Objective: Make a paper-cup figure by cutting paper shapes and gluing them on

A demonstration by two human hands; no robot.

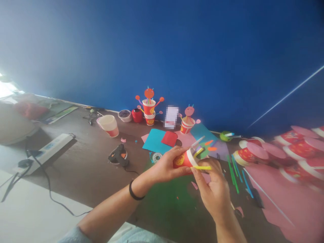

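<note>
My left hand (162, 165) is wrapped round a red and white paper cup (186, 158), tilted on its side with its mouth to the right. At the rim, my right hand (215, 185) pinches a yellow straw piece (204, 167) between thumb and fingers. More coloured straw pieces stick out of the mouth, along with a green paper shape (204, 152) and orange tips (212, 149). My right fingers partly hide that end. Beyond the hands stand a stacked cup figure with a red head (149, 93) and another with a pink head (189, 111).
A black glue gun (118, 155) lies left of my hands, near a tape roll (156, 157) and blue paper (153, 139). A larger paper cup (108, 126) and power strip (48, 150) are farther left. Green straws (234, 175), pink paper (298, 202) and several decorated cups (253, 152) lie right.
</note>
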